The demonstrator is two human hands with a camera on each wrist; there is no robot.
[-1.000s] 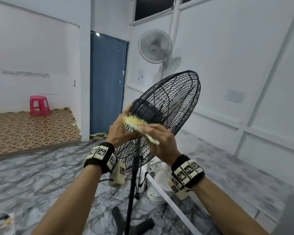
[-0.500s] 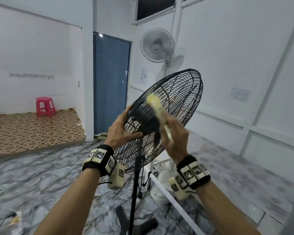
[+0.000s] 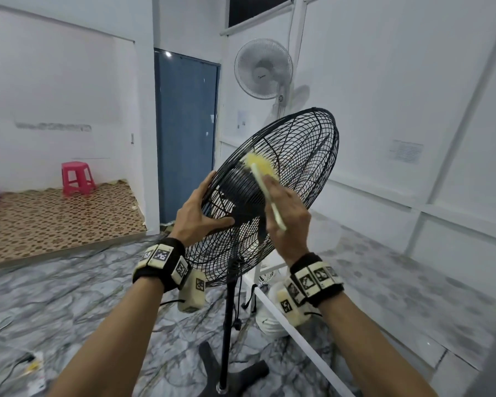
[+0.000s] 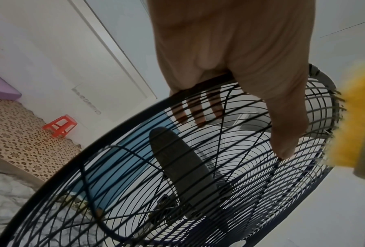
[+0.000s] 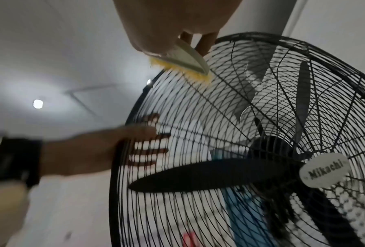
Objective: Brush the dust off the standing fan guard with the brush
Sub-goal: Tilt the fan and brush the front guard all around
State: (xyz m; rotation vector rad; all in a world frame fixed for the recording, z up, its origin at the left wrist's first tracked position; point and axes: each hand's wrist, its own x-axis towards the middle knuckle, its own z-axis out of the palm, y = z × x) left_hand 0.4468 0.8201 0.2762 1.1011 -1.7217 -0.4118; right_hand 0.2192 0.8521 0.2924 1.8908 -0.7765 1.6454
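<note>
A person's left hand [image 3: 196, 212] steadies the stiff black wire fan guard [image 3: 298, 167] by its near-left rim, fingers clamped, while the right hand [image 3: 288, 213] grips a light yellow-bristled brush [image 3: 262, 170] against the upper wires.

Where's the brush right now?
Head view, centre: the brush is in the right hand, bristles against the black fan guard, above the left hand gripping the rim.

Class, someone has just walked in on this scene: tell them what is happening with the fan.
A person is dusting a black standing fan. The left hand grips the rim of the fan guard, fingers curled behind it, thumb in front. The right hand holds a yellow-bristled brush with its bristles against the guard's upper wires.
</note>
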